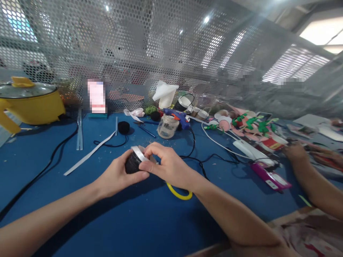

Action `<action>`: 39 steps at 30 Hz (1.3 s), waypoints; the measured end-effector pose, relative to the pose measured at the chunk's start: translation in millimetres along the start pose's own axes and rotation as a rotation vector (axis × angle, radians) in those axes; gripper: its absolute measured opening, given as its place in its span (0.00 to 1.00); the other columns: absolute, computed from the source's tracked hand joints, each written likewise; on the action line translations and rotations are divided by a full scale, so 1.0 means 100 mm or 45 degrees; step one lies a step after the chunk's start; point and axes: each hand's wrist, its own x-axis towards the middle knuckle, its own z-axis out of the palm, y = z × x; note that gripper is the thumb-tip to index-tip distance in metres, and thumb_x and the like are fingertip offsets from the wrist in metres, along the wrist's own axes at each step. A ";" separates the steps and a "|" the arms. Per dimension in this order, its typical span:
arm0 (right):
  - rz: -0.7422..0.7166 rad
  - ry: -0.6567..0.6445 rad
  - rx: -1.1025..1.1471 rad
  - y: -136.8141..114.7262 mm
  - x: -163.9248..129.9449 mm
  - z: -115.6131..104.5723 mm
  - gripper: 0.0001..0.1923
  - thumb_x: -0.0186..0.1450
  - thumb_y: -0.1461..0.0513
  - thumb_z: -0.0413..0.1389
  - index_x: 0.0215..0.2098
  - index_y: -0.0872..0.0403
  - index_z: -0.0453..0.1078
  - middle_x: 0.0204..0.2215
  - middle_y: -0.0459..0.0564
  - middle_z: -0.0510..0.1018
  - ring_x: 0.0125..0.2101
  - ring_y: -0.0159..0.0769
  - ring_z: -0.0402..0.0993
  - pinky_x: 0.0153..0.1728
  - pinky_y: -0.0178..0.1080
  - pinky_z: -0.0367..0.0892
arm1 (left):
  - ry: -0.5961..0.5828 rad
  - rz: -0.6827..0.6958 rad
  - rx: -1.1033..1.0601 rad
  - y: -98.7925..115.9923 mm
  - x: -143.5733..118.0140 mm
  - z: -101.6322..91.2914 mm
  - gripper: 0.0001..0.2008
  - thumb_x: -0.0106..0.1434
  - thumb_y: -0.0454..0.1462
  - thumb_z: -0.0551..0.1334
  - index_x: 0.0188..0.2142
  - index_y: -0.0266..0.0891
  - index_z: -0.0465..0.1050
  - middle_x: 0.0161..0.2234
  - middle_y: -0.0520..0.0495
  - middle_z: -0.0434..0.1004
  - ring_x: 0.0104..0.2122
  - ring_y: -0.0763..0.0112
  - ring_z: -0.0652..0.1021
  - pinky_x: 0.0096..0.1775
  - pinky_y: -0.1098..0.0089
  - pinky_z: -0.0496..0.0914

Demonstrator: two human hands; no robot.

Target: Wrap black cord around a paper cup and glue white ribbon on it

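My left hand [114,175] grips the side of a small black cup-like piece [132,163] that looks wrapped in yarn. A shiny white ribbon [138,153] runs around its rim. On the right, my right hand [166,165] closes its fingers and thumb on the ribboned edge, hiding part of the piece. The piece is tilted above the blue table. Under my right wrist lies a yellow ring [180,194]. A cut white strip [89,154] and a ball of black yarn [123,127] lie beyond my hands.
A blue glue gun [177,116] rests by a clear jar [166,127]. At left stands a yellow pot [32,105], its black cable crossing the table. A phone [97,96] stands at the back. A purple power strip [269,177] and another person's arm [308,171] are at right.
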 end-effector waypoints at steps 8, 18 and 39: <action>0.004 0.112 0.046 0.02 0.00 0.10 0.11 0.61 0.61 0.49 0.21 0.54 0.59 0.23 0.44 0.64 0.27 0.30 0.62 0.32 0.35 0.59 | 0.130 0.056 0.171 -0.03 -0.01 0.04 0.28 0.50 0.48 0.61 0.46 0.34 0.61 0.37 0.45 0.74 0.36 0.62 0.74 0.37 0.65 0.69; 0.104 0.094 -0.091 0.03 0.00 0.04 0.14 0.62 0.56 0.49 0.21 0.54 0.60 0.21 0.44 0.65 0.25 0.29 0.61 0.29 0.35 0.58 | 0.115 0.008 0.223 -0.04 -0.01 0.05 0.27 0.50 0.49 0.60 0.45 0.35 0.62 0.35 0.45 0.73 0.33 0.62 0.74 0.33 0.67 0.69; 0.159 0.087 -0.002 0.04 0.02 0.11 0.15 0.61 0.58 0.50 0.19 0.55 0.58 0.18 0.41 0.61 0.21 0.27 0.56 0.25 0.33 0.53 | 0.020 -0.046 0.144 0.02 -0.02 0.03 0.26 0.49 0.50 0.60 0.42 0.34 0.62 0.29 0.50 0.69 0.27 0.68 0.70 0.26 0.71 0.65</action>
